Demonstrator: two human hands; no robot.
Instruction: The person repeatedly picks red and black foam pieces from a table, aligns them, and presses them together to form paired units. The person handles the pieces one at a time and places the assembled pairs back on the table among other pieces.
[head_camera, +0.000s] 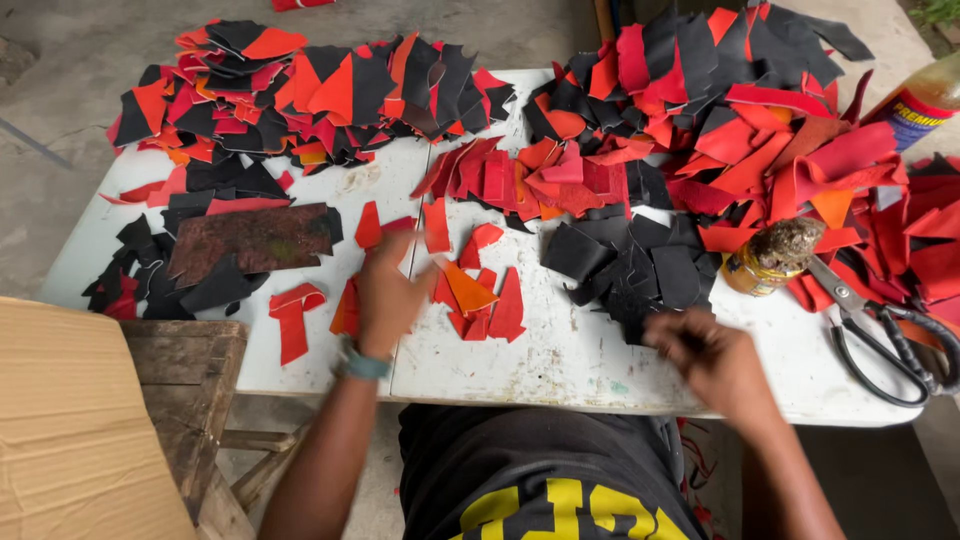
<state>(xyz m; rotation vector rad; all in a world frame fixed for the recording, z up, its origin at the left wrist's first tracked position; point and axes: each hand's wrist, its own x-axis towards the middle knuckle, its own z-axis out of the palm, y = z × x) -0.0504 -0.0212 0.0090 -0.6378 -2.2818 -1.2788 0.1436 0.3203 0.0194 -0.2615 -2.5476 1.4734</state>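
Observation:
My left hand (388, 296) reaches over the white table (560, 360), fingers spread, touching small red and orange leather pieces (478, 298) laid out in front of me. It wears a grey wristband. My right hand (706, 348) is blurred at the near edge of a heap of black leather pieces (628, 262), fingers pinched on or right at a black piece; I cannot tell whether it grips it.
Big piles of red and black scraps (300, 90) cover the far half of the table. A glue tin with a crusted brush (772, 256) and large scissors (880, 335) lie at right. A dark brown leather sheet (250, 238) is at left, cardboard (70, 420) and a wooden stool (190, 380) below it.

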